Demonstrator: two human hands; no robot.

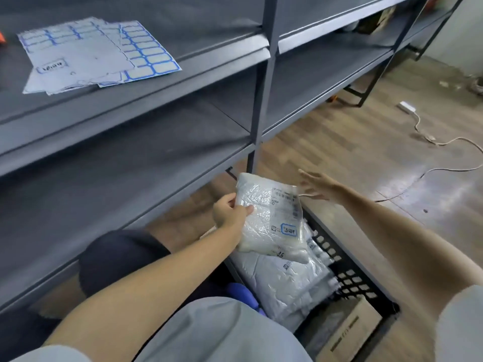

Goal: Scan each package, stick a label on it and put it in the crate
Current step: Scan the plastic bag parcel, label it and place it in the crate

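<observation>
- The left hand (230,212) pinches a bubble-wrap package (271,220) by its left edge, thumb on top, holding it in the air above the black crate (347,278) on the floor.
- The right hand (317,188) hovers just beyond the package's top right corner, fingers (304,175) spread and holding nothing.
- A blue-bordered label (288,229) already sits on the package beside its printed shipping slip (285,202).
- The package looks light, soft and a bit slick; an edge pinch should do, though it may sag.
- Other white packages (282,283) lie in the crate.
- Label sheets (91,53) rest on the grey shelf (183,27) above.
</observation>
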